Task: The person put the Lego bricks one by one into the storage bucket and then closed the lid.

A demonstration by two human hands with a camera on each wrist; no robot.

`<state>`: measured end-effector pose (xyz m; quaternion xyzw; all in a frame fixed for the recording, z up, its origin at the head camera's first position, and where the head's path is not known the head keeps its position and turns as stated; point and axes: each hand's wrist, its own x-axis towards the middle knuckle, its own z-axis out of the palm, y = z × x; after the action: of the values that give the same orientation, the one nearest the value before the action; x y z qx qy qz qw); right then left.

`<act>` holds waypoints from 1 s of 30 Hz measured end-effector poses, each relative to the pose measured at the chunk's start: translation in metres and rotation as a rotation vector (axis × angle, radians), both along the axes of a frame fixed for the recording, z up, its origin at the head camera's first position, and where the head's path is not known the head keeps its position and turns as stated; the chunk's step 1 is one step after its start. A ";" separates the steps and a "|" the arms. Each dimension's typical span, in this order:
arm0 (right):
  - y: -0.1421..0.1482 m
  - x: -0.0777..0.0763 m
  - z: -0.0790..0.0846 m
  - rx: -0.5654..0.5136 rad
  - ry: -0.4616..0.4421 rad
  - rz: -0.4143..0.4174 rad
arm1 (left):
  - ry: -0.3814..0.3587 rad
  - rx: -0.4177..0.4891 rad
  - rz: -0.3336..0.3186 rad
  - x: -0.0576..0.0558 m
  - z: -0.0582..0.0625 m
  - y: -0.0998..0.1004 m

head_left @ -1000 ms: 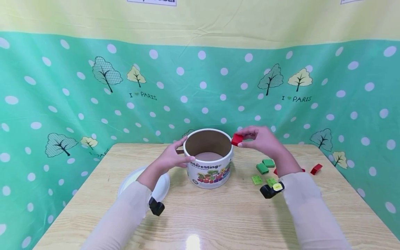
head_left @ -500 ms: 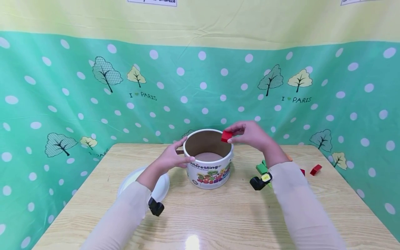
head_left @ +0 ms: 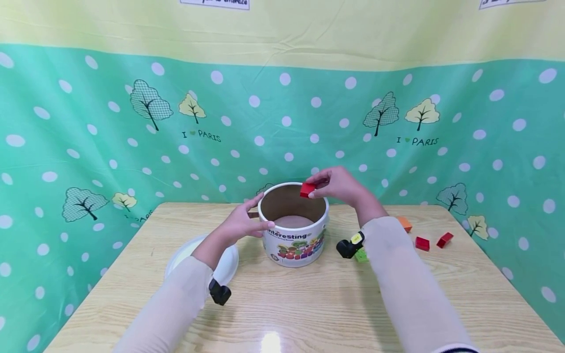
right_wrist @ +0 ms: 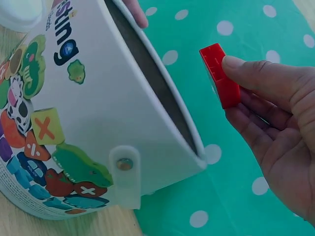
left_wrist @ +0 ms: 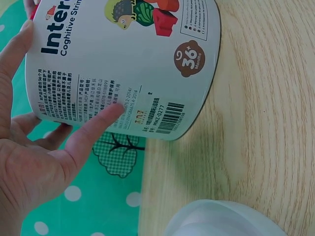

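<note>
- The background is filled by a cloth [head_left: 282, 108], printed with dots and trees.
- The things are carried by the wooden tabletop [head_left: 287, 304].
- The bucket [head_left: 295, 245] is stood upright between the hands, its mouth uncovered.
- A white disc [head_left: 228, 267] is laid left of the bucket, partly covered by the left forearm.
- The left hand [head_left: 239, 224] is set against the bucket's left side, thumb and index finger stretched out along wall and rim.
- The right hand [head_left: 341, 186] is raised by the bucket's right rim, and a red block is grasped between thumb and fingers.
- That red block [head_left: 307, 190] is held at the right hand's fingertips, up by the mouth, well apart from the left hand.
- Right of the bucket, an orange block [head_left: 404, 224], two more red blocks [head_left: 422, 243] and a green block [head_left: 362, 255] are seen, the last partly hidden.
</note>
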<state>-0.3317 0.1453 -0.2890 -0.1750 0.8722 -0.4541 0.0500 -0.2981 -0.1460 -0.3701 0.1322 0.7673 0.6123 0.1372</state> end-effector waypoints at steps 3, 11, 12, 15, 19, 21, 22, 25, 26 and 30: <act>-0.001 -0.005 -0.006 -0.010 -0.025 -0.003 | 0.004 -0.014 0.010 0.000 0.000 0.000; 0.002 -0.010 -0.023 -0.022 -0.056 -0.055 | 0.009 -0.018 0.004 0.000 0.000 0.001; 0.001 -0.010 -0.025 -0.035 -0.062 -0.066 | 0.010 -0.015 0.001 0.000 0.000 0.000; -0.001 -0.011 -0.028 -0.070 -0.071 -0.090 | 0.007 -0.005 -0.002 0.000 0.000 0.000; 0.000 -0.011 -0.032 -0.110 -0.075 -0.107 | 0.011 -0.008 -0.001 0.000 0.000 -0.001; 0.001 -0.009 -0.033 -0.128 -0.067 -0.103 | 0.018 -0.012 0.000 0.001 0.000 -0.001; 0.002 -0.009 -0.034 -0.138 -0.063 -0.099 | 0.019 -0.012 0.000 0.001 0.000 -0.001; 0.005 -0.005 -0.035 -0.167 -0.054 -0.090 | 0.015 -0.018 0.005 0.001 0.000 -0.001; 0.006 -0.004 -0.035 -0.176 -0.053 -0.089 | 0.013 -0.019 0.007 0.001 0.000 -0.001; 0.011 0.003 -0.037 -0.201 -0.046 -0.090 | 0.011 -0.027 0.015 0.001 0.000 0.000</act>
<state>-0.3288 0.1566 -0.3262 -0.1291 0.8277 -0.5451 0.0318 -0.2976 -0.1460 -0.3704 0.1276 0.7772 0.6022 0.1301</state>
